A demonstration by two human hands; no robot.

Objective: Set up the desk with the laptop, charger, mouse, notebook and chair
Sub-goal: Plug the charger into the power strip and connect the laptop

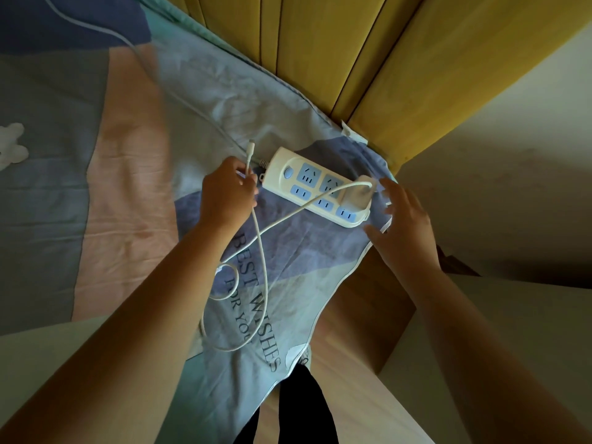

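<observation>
**Inspector:** Charger location?

**Assistant:** The white charger block (358, 194) sits plugged into the end socket of a white power strip (315, 187) with blue outlets. The strip lies on the bed sheet (224, 100), near the corner of the bed.

**Inspector:** Its cable?

**Assistant:** The white charger cable (261, 251) leaves the block, crosses the strip, loops over the sheet's printed lettering and rises to the left hand (226, 193). The connector tip (251, 143) stands up above the fingers.

**Inspector:** State of each grip?

**Assistant:** Left grip: fingers curled round the cable just below the connector, holding it. Right hand (405, 225): fingers spread and relaxed, holding nothing, just beside the strip's charger end. Whether the fingertips touch the sheet cannot be told.

**Inspector:** Surroundings?

**Assistant:** The sheet is patterned in blue, pink and grey blocks. A yellow padded headboard (352, 52) stands behind the strip. A wooden floor (362, 315) shows beside the bed. A second thin white cord (96, 28) crosses the sheet at the upper left.
</observation>
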